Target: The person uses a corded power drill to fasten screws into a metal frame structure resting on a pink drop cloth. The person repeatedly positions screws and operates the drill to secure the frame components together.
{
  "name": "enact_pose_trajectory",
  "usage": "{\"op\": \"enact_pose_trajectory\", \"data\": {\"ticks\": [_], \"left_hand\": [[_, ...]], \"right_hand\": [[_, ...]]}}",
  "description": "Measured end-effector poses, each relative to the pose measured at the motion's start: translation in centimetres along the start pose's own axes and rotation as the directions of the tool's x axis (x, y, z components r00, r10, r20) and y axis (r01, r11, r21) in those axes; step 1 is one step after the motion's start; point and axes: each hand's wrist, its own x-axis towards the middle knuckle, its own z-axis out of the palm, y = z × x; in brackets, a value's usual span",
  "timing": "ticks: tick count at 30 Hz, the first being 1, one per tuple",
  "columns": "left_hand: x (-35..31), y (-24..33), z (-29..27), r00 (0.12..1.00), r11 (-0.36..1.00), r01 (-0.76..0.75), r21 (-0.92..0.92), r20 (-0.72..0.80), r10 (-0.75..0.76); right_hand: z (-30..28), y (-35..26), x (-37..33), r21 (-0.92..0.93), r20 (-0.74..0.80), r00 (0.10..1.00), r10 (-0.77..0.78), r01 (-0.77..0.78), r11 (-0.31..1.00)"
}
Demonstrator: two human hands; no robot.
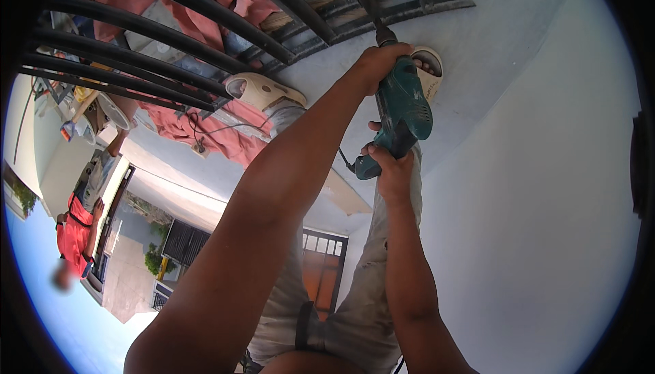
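Two hands grasp one teal power drill: the left hand is wrapped around its front end, the right hand closed on its rear handle, hiding the trigger. Two beige clogs flank the drill, one left, one right. Left of it, red cloth lies partly behind one black metal grille, cut off above. Where the drill's tip meets metal is hard to make out. Farther left stands one person in a red shirt.

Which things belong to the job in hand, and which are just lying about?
In use:
drill, in left hand and right hand;
black grille, at drill's tip.

Seemingly lying about:
red cloth;
far-left clutter, items unclear.
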Motion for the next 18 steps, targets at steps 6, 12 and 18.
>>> {"op": "enact_pose_trajectory", "data": {"ticks": [6, 12, 18], "left_hand": [[-0.7, 1.0, 0.4, 0.995, 0.997, 0.037, 0.074, -0.093, -0.03], [-0.7, 1.3, 0.1, 0.999, 0.999, 0.049, 0.011, -0.024, -0.049], [-0.3, 1.1, 0.0, 0.998, 0.997, 0.063, 0.04, -0.026, -0.062]], "right_hand": [[0.6, -0.3, -0.1, 0.0, 0.006, 1.0, -0.026, 0.026, 1.0], [1.0, -0.8, -0.1, -0.068, -0.019, 1.0, -0.015, 0.014, 0.998], [0.6, -0.2, 0.3, -0.087, -0.029, 0.999, -0.019, 0.017, 0.996]]}}
